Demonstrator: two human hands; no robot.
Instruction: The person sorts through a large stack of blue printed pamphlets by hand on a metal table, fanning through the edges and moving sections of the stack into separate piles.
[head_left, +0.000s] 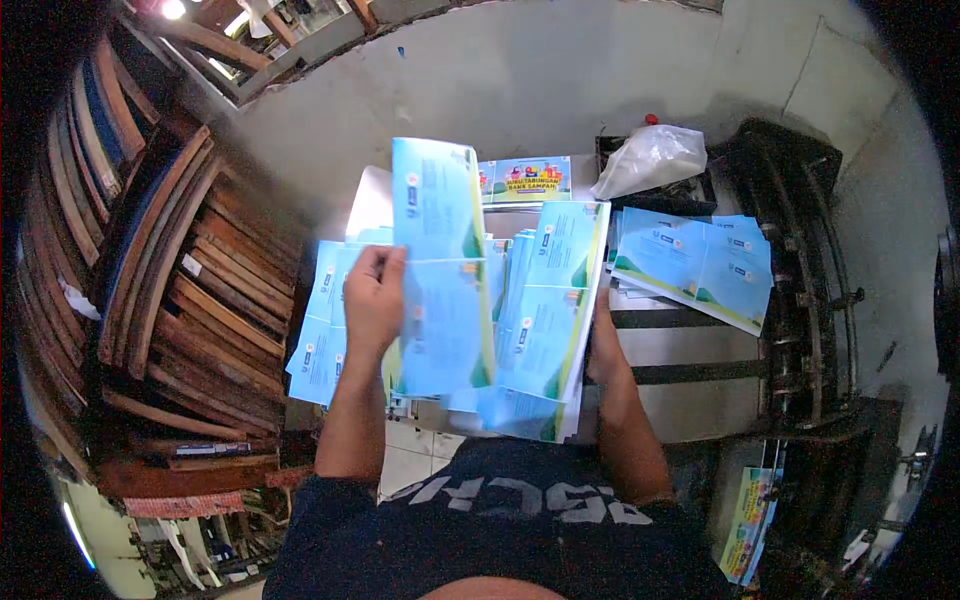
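My left hand [374,300] is closed on the left edge of a light blue printed sheet [440,200], thumb on its face. The sheet stands raised, with two like panels one above the other and a green and yellow strip on its right side. My right hand [604,345] grips the right side of a fanned stack of printed sheets [556,310] in the same blue; its fingers are partly hidden by the stack. Beside my left hand lies a pile of blue sheets [318,330]. Another loose pile of sheets [690,258] rests to the right of my right hand.
Behind the sheets is a stack of colourful printed covers [535,180]. A white plastic bag [655,162] sits on a black crate [690,198]. Dark machine rails [800,290] stand at the right. Many wooden boards [225,290] are stacked at the left. More printed sheets [750,525] stand low right.
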